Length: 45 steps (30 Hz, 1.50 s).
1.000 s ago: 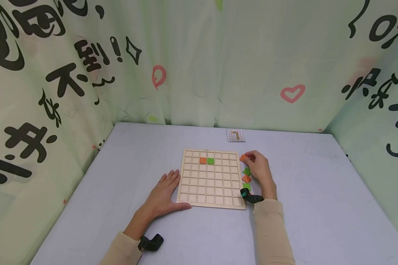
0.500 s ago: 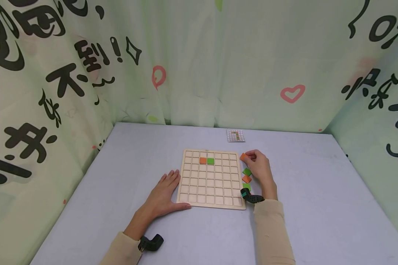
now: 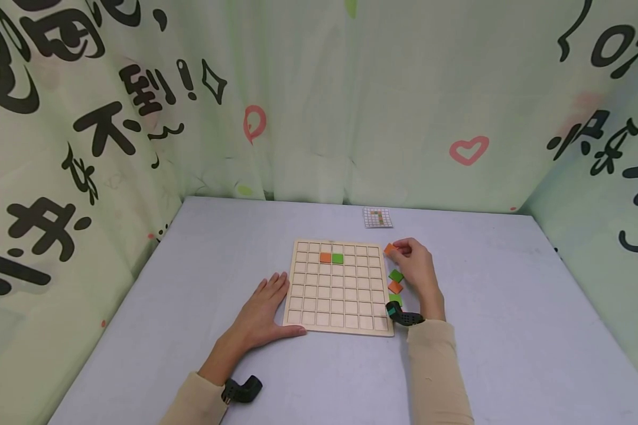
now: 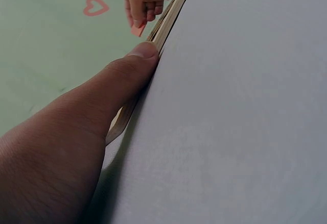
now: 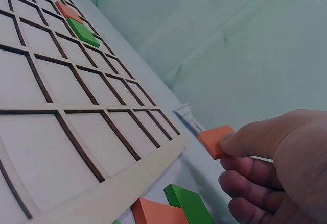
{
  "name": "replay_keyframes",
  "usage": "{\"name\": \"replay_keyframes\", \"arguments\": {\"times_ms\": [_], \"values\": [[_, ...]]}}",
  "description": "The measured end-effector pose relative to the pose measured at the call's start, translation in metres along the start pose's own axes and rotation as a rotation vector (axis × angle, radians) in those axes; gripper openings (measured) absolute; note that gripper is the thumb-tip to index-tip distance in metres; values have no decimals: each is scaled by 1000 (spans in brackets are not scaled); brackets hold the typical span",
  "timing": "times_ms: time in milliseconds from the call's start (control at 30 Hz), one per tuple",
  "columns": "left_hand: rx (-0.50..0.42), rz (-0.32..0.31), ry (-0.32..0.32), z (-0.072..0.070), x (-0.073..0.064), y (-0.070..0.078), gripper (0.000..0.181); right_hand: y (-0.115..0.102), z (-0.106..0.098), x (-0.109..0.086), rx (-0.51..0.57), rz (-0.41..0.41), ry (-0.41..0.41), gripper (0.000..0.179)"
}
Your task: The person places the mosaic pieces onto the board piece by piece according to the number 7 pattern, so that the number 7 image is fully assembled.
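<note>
Pinching an orange tile [image 3: 390,248] between thumb and fingers, a right hand [image 3: 417,268] holds it right of a gridded board [image 3: 337,293].
The left hand [image 3: 261,314], fingers straight, gripping nothing, touches the board's left edge; another orange tile [image 3: 325,258] and a green tile [image 3: 337,258] fill adjoining squares.

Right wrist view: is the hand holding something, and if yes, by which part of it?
Yes: an orange square tile, pinched by the right hand at the edge nearest the palm; the opposite edge sticks out free.

The right wrist view's edge crops the gridded board [image 5: 138,175].
</note>
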<state>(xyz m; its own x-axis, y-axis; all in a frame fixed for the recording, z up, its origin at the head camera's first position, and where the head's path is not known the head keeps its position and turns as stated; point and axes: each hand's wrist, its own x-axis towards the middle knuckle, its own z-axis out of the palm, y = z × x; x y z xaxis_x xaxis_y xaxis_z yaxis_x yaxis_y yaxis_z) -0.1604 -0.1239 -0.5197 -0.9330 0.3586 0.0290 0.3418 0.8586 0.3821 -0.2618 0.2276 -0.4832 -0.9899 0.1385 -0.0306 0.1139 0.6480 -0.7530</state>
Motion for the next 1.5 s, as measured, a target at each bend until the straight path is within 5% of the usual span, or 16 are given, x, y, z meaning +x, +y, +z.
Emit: {"name": "replay_keyframes", "arguments": {"times_ms": [1500], "values": [[8, 0, -2, -2, -1, 2, 113, -22, 16, -5, 0, -99, -63, 28]]}}
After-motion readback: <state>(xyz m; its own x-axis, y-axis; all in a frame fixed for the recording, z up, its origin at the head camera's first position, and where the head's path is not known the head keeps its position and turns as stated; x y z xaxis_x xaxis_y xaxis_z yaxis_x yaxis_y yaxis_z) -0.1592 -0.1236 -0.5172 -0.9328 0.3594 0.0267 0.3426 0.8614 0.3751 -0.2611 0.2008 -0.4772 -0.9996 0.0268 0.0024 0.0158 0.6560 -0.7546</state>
